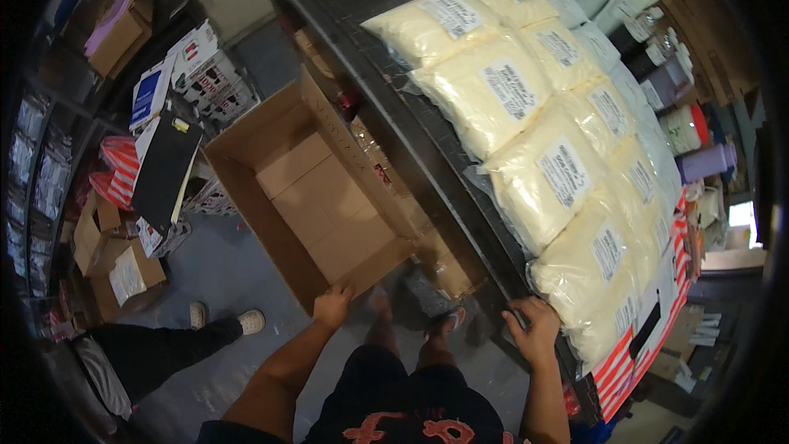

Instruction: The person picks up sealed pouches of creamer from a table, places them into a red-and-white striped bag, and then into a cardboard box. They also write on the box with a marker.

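Note:
My left hand [333, 306] is closed over the near rim of a large cardboard box [283, 238], whose inside is bare. The box sits tilted beside the dark table [386, 86], its flapless top facing up. At the table's edge my right hand [536, 330] rests with its fingers apart, close to the nearest clear plastic bags. These bags of pale yellow powder [538, 185] lie in rows on the table, each with a white printed label [563, 173].
A person's dark-trousered leg [164, 353] and light clogs [251, 322] show at left. Stacked cartons [218, 86], a black folder [164, 168] and an opened small box [123, 279] stand beyond. Bottles [645, 25] and a red-lidded jar [684, 129] line the table's far side.

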Demonstrator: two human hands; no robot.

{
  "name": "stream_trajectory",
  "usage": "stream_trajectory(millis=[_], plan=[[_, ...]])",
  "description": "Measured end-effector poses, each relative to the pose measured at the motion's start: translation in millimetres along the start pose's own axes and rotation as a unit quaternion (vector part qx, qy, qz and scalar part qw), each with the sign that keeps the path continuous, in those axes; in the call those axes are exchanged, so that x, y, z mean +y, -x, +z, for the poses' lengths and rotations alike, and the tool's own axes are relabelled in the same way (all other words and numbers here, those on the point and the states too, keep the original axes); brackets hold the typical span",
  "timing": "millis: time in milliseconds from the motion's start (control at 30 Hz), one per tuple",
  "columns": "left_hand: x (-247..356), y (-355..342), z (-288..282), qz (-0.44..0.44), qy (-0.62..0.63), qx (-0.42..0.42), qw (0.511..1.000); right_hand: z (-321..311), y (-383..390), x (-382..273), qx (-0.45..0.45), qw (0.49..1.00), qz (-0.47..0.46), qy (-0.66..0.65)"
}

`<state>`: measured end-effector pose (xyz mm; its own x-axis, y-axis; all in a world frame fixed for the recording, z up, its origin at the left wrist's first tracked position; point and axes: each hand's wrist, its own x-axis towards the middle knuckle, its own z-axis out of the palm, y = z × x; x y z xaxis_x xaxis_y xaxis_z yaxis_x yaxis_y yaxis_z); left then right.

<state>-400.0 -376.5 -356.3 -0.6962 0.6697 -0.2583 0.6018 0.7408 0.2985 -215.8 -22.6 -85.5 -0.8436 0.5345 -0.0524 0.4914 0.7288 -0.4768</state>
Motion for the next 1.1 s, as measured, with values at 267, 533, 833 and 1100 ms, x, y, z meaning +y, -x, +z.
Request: stream_trajectory(millis=[267,533,833,1100], plan=[[29.9,10.0,-1.2,0.012,-0.02,-0.014,1.0,-1.0,6.3,7.3,0.033,0.999,-0.007,-0.007],[48.8,8.9,-17.1,-0.02,-0.046,-0.116,0.992,7.0,18.8,20.3,0.068,0.997,-0.027,0.017],[54.6,27.7,-16.8,0.001,0.031,-0.111,0.993,-25.5,25.8,12.8,-0.163,0.976,-0.041,-0.139],[82.3,36.3,-34.9,-0.069,0.02,-0.193,0.979,-172.8,-32.8,73.9,-0.028,0.959,-0.009,-0.282]])
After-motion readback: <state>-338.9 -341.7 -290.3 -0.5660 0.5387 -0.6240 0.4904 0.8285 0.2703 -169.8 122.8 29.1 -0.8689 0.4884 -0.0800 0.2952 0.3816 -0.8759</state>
